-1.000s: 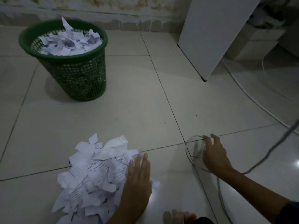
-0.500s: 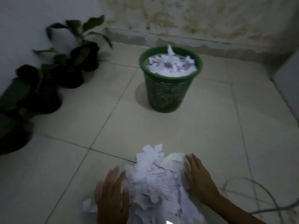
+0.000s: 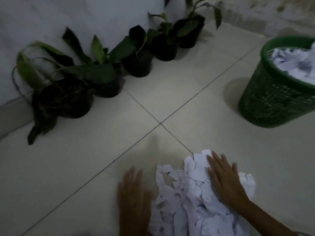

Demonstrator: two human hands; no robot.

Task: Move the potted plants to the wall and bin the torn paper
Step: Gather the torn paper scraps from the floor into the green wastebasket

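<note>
A heap of torn white paper (image 3: 190, 201) lies on the tiled floor at the bottom middle. My right hand (image 3: 225, 179) rests flat on the heap's right side, fingers straight. My left hand (image 3: 134, 200), blurred, lies flat against the heap's left edge. A green mesh bin (image 3: 272, 99) stands at the right, filled to the rim with torn paper (image 3: 296, 63). Several potted plants (image 3: 136, 63) in black pots stand in a row along the white wall at the upper left, the nearest pot (image 3: 66, 99) being the biggest.
A grey cable (image 3: 15, 82) loops against the wall behind the nearest pot. Bare cream floor tiles (image 3: 170, 92) lie between the plants, the bin and the paper heap. A stained wall runs along the top right.
The view has swung left, so the plants fill the upper left and the bin sits at the right edge. Both hands stay flat at the paper heap's sides.
</note>
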